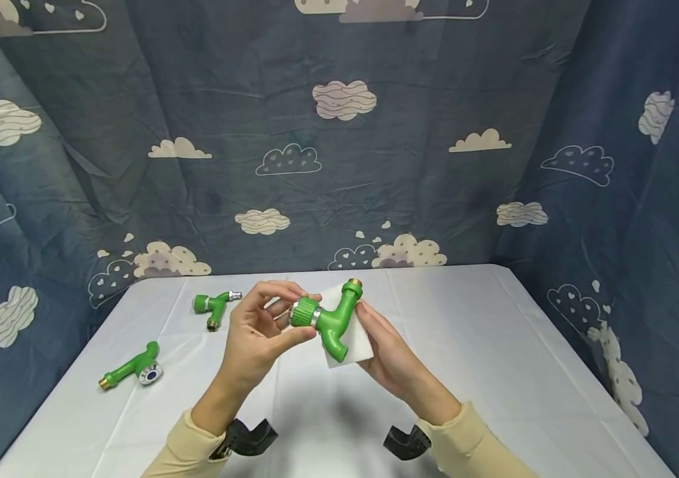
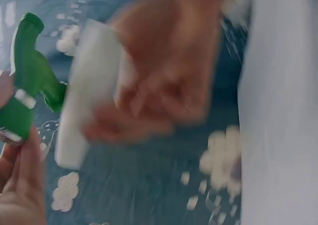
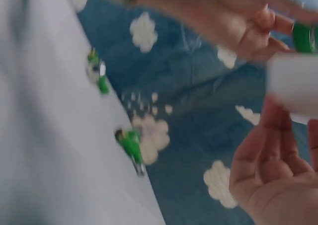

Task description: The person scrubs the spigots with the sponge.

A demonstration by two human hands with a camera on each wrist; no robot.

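A green tap (image 1: 334, 324) with a ribbed knob and a brass threaded end is held up above the table. My left hand (image 1: 258, 325) pinches it by the knob, thumb below and fingers above. Just behind the tap, my right hand (image 1: 395, 362) grips a white rectangular block or pad (image 1: 363, 345); its exact kind is unclear. In the left wrist view the white piece (image 2: 87, 96) stands beside the tap (image 2: 37, 66), a narrow gap showing between them. The right wrist view has the white piece (image 3: 293, 83) between thumb and fingers, partly covering the tap.
Two more green taps lie on the white-covered table (image 1: 464, 372): one with a metal nozzle (image 1: 215, 309) at the back left, another with a round silver handle (image 1: 136, 368) nearer on the left. A dark blue cloud-print curtain (image 1: 411, 179) hangs around the table.
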